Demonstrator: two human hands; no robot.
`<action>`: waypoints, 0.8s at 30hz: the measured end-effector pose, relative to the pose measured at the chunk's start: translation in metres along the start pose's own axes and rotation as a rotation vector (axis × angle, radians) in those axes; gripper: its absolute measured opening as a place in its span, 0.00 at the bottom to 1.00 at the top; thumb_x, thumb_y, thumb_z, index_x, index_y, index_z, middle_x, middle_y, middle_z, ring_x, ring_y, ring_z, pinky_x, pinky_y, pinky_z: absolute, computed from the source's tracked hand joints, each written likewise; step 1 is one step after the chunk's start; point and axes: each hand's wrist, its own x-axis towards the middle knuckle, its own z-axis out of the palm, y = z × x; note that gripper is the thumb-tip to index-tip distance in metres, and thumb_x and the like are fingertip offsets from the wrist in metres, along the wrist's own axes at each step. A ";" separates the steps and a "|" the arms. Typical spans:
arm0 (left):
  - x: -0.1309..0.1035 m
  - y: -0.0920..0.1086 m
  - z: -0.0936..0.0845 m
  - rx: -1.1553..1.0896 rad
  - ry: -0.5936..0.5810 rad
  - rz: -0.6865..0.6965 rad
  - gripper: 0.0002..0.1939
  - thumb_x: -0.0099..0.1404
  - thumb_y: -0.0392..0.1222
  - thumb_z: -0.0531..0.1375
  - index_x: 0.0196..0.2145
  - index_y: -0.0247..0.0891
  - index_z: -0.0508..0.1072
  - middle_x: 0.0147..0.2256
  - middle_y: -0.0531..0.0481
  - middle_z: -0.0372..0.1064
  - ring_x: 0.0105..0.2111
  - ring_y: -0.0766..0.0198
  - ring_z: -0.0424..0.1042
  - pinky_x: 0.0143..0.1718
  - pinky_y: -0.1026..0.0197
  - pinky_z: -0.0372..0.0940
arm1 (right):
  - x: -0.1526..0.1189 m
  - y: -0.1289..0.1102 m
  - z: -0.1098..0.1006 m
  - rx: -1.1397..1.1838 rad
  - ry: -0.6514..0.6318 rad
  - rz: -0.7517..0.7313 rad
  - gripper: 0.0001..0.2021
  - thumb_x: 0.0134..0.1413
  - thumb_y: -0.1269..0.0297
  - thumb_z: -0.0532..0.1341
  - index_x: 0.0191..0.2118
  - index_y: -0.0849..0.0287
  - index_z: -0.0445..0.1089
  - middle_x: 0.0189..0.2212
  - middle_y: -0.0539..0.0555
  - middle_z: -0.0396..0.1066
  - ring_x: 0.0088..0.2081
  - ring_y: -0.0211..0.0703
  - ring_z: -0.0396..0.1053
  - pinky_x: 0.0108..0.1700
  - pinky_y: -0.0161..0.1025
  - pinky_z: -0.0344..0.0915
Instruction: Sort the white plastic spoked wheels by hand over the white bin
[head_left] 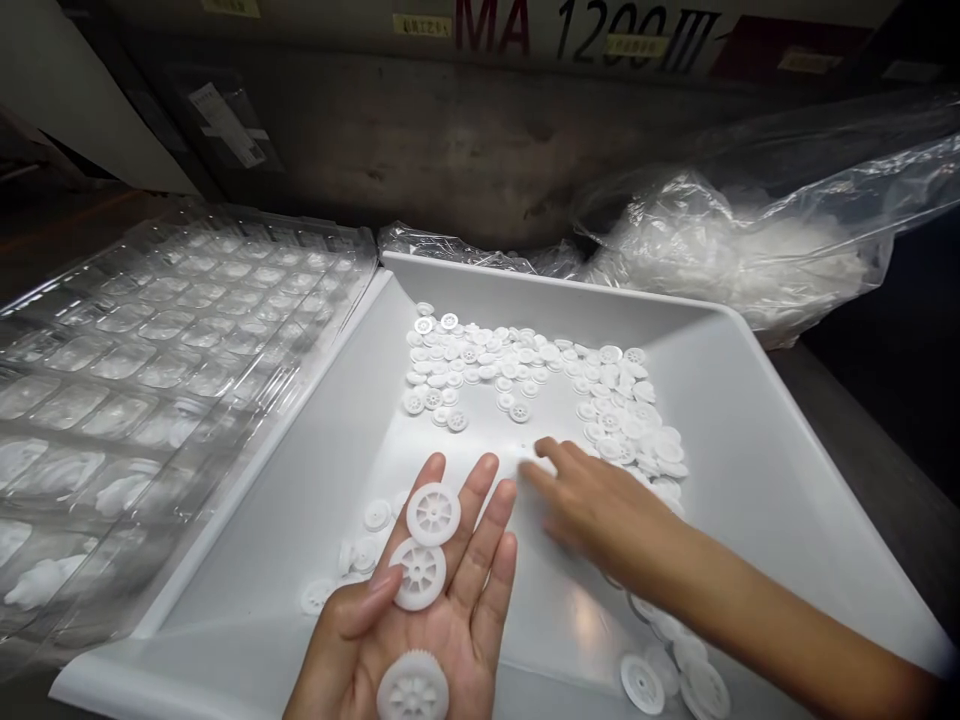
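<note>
Palm up over the near part of a grey bin [817, 480], my left hand [442, 620] carries three white spoked plastic wheels. Two of these wheels [433, 514] overlap along the fingers, with the thumb on the lower one, and a toothed wheel [413, 688] rests near the heel of the palm. My right hand [581, 490] reaches into the bin from the right, above its bare floor. Its fingers are bent and smeared by motion, and whether they hold anything is hidden. Many white wheels [615, 420] lie in heaps at the back and right of the bin.
Clear plastic trays [172, 325] with compartments stand left of the bin, the nearer ones with white parts inside. Behind the bin at right is a clear plastic bag [720, 235]. A large machine panel [480, 130] with lettering rises behind.
</note>
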 end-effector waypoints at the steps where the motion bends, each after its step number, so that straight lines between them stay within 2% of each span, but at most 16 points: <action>1: 0.000 0.000 0.001 0.012 0.011 0.013 0.24 0.72 0.36 0.39 0.62 0.39 0.60 0.64 0.42 0.56 0.65 0.58 0.56 0.65 0.59 0.52 | -0.002 0.007 -0.001 -0.026 -0.035 0.037 0.08 0.62 0.69 0.64 0.45 0.62 0.69 0.44 0.54 0.69 0.39 0.41 0.70 0.36 0.39 0.72; 5: -0.001 -0.001 0.004 0.038 0.042 0.043 0.25 0.73 0.36 0.37 0.62 0.38 0.61 0.64 0.41 0.58 0.64 0.56 0.57 0.64 0.59 0.56 | -0.005 0.020 0.004 -0.017 -0.102 0.036 0.03 0.63 0.68 0.63 0.38 0.62 0.69 0.33 0.48 0.67 0.29 0.34 0.66 0.29 0.33 0.67; 9: -0.001 0.001 0.001 -0.059 0.042 -0.020 0.23 0.71 0.37 0.43 0.61 0.39 0.64 0.64 0.43 0.57 0.65 0.58 0.57 0.65 0.59 0.53 | -0.005 0.023 -0.002 0.114 0.000 -0.001 0.04 0.63 0.69 0.62 0.35 0.61 0.68 0.31 0.47 0.67 0.26 0.33 0.64 0.28 0.32 0.64; 10: -0.001 0.002 0.000 -0.070 0.044 -0.035 0.23 0.70 0.38 0.46 0.60 0.40 0.64 0.64 0.43 0.57 0.65 0.58 0.57 0.65 0.59 0.53 | -0.006 0.024 -0.008 0.160 0.050 -0.007 0.02 0.63 0.71 0.62 0.38 0.60 0.68 0.33 0.48 0.68 0.27 0.34 0.65 0.29 0.33 0.65; 12: 0.000 0.003 0.000 -0.071 0.064 -0.058 0.23 0.69 0.38 0.48 0.59 0.40 0.66 0.64 0.44 0.57 0.65 0.58 0.57 0.65 0.59 0.53 | -0.011 0.023 -0.023 0.258 0.184 -0.020 0.06 0.64 0.70 0.61 0.46 0.56 0.67 0.38 0.49 0.70 0.32 0.37 0.69 0.32 0.35 0.67; 14: 0.000 0.003 0.001 -0.071 0.102 -0.082 0.23 0.68 0.38 0.50 0.59 0.41 0.68 0.64 0.44 0.58 0.65 0.59 0.57 0.65 0.60 0.53 | -0.019 0.016 -0.039 0.342 0.358 -0.048 0.11 0.66 0.64 0.61 0.52 0.52 0.64 0.41 0.49 0.71 0.38 0.38 0.70 0.36 0.34 0.67; 16: 0.001 0.000 0.002 -0.095 0.131 -0.101 0.22 0.68 0.38 0.50 0.58 0.42 0.69 0.63 0.44 0.60 0.65 0.57 0.58 0.65 0.59 0.54 | -0.028 0.004 -0.049 0.389 0.544 -0.124 0.12 0.66 0.63 0.61 0.53 0.54 0.64 0.43 0.50 0.70 0.41 0.38 0.69 0.41 0.33 0.67; 18: 0.002 -0.003 0.002 -0.131 0.141 -0.129 0.22 0.68 0.37 0.50 0.57 0.42 0.70 0.62 0.42 0.63 0.64 0.56 0.60 0.64 0.59 0.55 | -0.035 -0.011 -0.053 0.399 0.656 -0.241 0.14 0.63 0.70 0.63 0.53 0.59 0.66 0.44 0.52 0.70 0.44 0.38 0.68 0.47 0.34 0.65; 20: 0.003 -0.006 0.002 -0.156 0.146 -0.148 0.23 0.68 0.36 0.48 0.57 0.40 0.71 0.61 0.40 0.65 0.63 0.55 0.63 0.65 0.56 0.53 | -0.038 -0.024 -0.052 0.411 0.650 -0.297 0.14 0.61 0.76 0.63 0.52 0.62 0.67 0.45 0.53 0.70 0.47 0.40 0.67 0.49 0.36 0.64; 24: 0.003 -0.009 0.003 -0.165 0.154 -0.140 0.25 0.71 0.36 0.43 0.55 0.41 0.73 0.59 0.39 0.68 0.62 0.54 0.64 0.68 0.50 0.43 | -0.036 -0.031 -0.049 0.565 0.548 -0.198 0.12 0.62 0.75 0.62 0.50 0.58 0.67 0.46 0.52 0.68 0.49 0.36 0.66 0.47 0.29 0.67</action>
